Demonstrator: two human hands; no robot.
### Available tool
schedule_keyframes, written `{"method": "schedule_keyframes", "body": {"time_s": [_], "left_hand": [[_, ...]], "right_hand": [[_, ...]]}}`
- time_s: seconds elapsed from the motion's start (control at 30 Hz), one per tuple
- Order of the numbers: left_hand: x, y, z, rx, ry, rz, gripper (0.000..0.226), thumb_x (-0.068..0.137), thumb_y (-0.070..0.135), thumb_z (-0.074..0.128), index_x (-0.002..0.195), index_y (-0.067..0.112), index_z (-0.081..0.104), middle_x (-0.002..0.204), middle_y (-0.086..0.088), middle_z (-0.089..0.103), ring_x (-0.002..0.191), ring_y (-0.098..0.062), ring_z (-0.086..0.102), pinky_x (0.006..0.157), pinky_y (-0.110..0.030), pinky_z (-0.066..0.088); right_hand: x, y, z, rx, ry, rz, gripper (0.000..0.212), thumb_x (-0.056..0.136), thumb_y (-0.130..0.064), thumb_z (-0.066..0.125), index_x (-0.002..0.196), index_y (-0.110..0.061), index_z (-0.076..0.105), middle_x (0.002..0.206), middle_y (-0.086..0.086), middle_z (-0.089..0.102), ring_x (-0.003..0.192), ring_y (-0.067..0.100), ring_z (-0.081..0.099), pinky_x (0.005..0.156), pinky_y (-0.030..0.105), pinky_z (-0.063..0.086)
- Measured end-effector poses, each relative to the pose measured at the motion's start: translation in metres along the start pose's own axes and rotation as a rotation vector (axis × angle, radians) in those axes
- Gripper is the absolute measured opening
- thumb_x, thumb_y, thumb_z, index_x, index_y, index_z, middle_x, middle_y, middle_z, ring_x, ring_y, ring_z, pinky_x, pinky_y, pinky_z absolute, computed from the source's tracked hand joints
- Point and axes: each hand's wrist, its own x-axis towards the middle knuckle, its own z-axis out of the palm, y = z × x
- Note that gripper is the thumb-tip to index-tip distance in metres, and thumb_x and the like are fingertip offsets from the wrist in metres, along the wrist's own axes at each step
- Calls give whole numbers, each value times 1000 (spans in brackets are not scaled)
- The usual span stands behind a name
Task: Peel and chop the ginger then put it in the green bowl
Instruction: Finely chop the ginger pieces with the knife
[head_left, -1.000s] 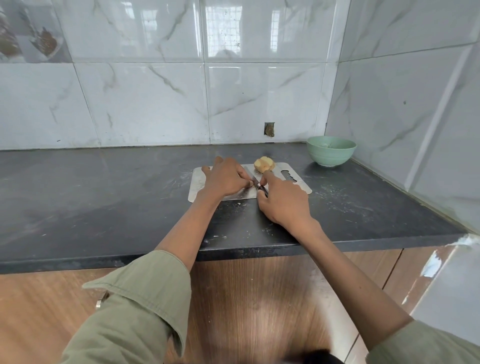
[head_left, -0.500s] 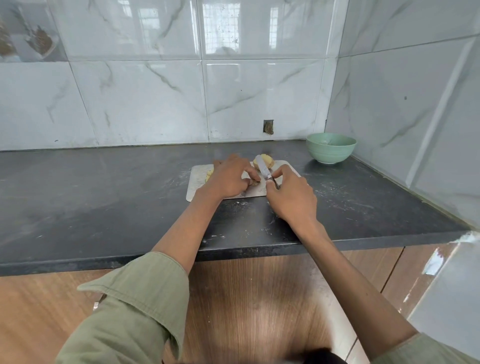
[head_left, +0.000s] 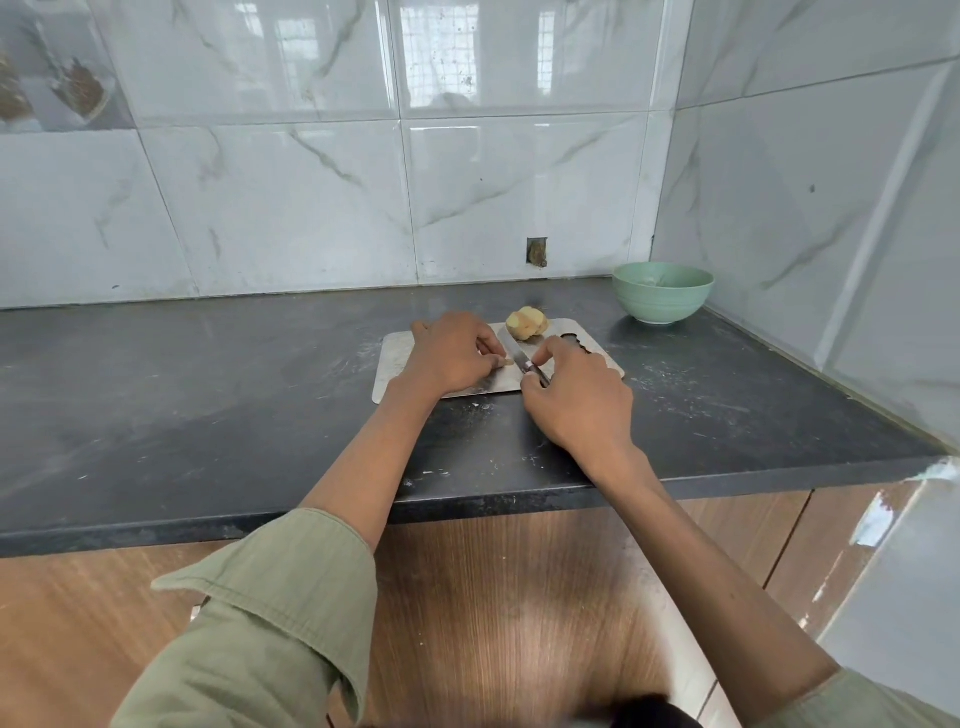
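Ginger: one small piece (head_left: 505, 361) lies on the metal cutting board (head_left: 395, 358), pinned under the fingertips of the left hand (head_left: 451, 354). A larger peeled chunk (head_left: 527, 322) rests on the same board at about 1 o'clock from that hand, apart from it and untouched.

Left hand: fingers curled down over the small piece, pinching it against the board. How much of the piece lies beneath the hand cannot be told.

Right hand (head_left: 576, 395): closed round the handle of a small knife (head_left: 517, 353), forefinger extended along the top. The blade runs toward 11 o'clock from the handle and meets the board just beside the exposed end of the small piece.

Green bowl (head_left: 662, 293): stands on the dark counter (head_left: 208, 395) at about 2 o'clock from the board, near the corner of the tiled walls, well apart from both hands. Its contents cannot be made out with certainty.

Assessment of step: both visible pieces show pale flesh, so peeling appears complete or nearly so. Chopping is judged to be in hand, with the small piece under the blade.

Next move, as judged: the blade should come down square through the piece while the left fingertips stay tucked back from the edge. The piece is small and the fingers sit close to the blade, so a slip is the main hazard. The larger chunk awaits cutting, and transfer to the bowl is not yet due.
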Motion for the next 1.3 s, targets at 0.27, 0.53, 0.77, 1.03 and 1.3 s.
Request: {"method": "schedule_keyframes", "body": {"time_s": [0.27,0.53,0.77,1.03,1.3], "left_hand": [[-1,6,4,44,71,-66,13,85,36,75,74,29,79,71,18,68,88,-13,61,83,-40,22],[1,3,5,16,56,-77,12,84,34,76,72,31,79,70,18,68,86,-13,61,84,-40,27],[-1,4,3,39,59,-88,12,83,39,75,76,31,79,76,15,72,88,-15,63,83,-41,27],[-2,-2,-1,4,41,-81,7,83,40,79,77,37,80,74,18,71,90,-10,63,77,-38,22],[-1,-1,0,29,33,-97,12,85,40,75,74,37,79,72,18,71,86,-12,61,83,-41,27]], "right_hand": [[-3,-2,2,-68,4,-74,22,94,-36,53,113,-27,61,101,4,68,99,31,63,71,35,36],[9,1,5,-116,-57,-142,20,94,-33,55,111,-23,61,105,10,67,102,36,62,72,37,37],[-5,-2,7,-181,13,-146,25,95,-33,52,117,-23,58,103,11,65,99,36,61,70,37,35],[-5,-1,5,-83,7,-163,24,95,-35,51,116,-25,58,95,8,64,96,36,61,69,38,37],[-2,-2,7,-137,-7,-196,20,95,-35,52,110,-24,58,97,9,66,95,34,61,68,37,34]]}}
